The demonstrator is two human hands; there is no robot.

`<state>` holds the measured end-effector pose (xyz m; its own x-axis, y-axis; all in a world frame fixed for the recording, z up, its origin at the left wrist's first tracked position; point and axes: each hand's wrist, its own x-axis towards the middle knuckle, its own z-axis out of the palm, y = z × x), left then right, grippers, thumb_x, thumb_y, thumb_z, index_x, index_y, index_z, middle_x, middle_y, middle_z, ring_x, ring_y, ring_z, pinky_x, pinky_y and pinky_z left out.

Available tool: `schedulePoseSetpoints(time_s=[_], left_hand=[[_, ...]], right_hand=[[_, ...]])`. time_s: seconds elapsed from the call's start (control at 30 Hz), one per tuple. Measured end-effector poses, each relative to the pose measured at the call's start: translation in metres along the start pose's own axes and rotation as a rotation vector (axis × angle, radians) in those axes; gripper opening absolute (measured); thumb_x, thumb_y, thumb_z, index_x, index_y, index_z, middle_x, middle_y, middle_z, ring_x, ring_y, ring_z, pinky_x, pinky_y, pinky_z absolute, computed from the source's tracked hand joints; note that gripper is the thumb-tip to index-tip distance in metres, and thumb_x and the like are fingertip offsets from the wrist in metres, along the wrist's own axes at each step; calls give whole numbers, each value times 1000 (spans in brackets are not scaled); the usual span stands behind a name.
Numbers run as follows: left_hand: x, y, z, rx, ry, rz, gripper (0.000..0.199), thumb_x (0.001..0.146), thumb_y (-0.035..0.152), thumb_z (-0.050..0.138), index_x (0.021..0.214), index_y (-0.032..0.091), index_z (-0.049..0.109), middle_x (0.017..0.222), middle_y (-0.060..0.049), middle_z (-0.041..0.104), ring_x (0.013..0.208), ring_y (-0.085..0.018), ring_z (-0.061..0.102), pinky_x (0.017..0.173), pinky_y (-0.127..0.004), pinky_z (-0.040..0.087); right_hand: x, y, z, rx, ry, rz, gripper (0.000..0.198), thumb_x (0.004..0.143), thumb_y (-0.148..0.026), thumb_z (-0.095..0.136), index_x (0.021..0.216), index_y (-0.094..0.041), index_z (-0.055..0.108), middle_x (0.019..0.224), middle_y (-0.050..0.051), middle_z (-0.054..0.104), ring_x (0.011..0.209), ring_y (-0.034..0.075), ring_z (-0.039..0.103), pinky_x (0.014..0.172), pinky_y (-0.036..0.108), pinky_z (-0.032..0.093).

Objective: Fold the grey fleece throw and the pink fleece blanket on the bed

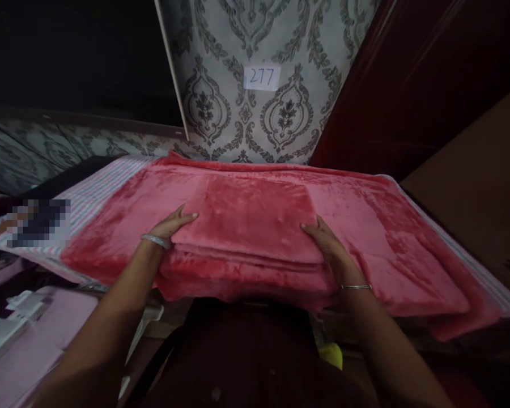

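Observation:
A plush pink-red blanket (255,218) lies across the table, its middle part folded into a thick layered pad. My left hand (172,224) grips the pad's left side, thumb on top and the other fingers partly hidden along the edge. On the opposite side my right hand (326,241) holds the pad the same way, thumb over the upper face. Flat, wrinkled plush spreads out to the left and right of the pad, and its front layers sag over the table's near edge.
Beneath the blanket a striped cloth (106,187) shows at both ends. Behind stand a patterned wall with a paper label (262,77) reading 277, a dark screen (76,62) and a dark red panel (391,85). At lower left are a pink surface (59,323) and white plastic pieces (15,320).

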<state>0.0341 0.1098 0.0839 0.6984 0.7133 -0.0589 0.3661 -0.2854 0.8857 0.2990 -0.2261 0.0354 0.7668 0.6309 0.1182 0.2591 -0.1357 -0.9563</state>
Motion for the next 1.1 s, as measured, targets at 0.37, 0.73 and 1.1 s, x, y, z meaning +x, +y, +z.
schedulePoseSetpoints(time_s=[0.37,0.73,1.1], left_hand=[[-15,-14,-6,-66,-73,-99,94,74,64,76,153,22,49,145,-15,62,133,-34,59,110,-48,52],[-36,30,51,877,155,552,79,93,55,55,159,15,37,170,-19,21,158,-39,14,127,-65,11],[-41,-5,85,941,27,471,75,95,58,53,157,17,43,166,-22,30,156,-39,25,124,-69,17]], right_hand=[[-26,24,-17,-293,119,29,81,86,-47,56,159,-15,38,145,18,59,130,35,58,107,54,50],[-14,-34,48,-1001,84,-403,67,100,-54,47,161,-30,35,170,8,23,157,40,13,119,70,24],[-17,0,64,-1076,-69,-291,64,101,-60,42,159,-32,40,168,8,30,156,39,18,118,72,22]])
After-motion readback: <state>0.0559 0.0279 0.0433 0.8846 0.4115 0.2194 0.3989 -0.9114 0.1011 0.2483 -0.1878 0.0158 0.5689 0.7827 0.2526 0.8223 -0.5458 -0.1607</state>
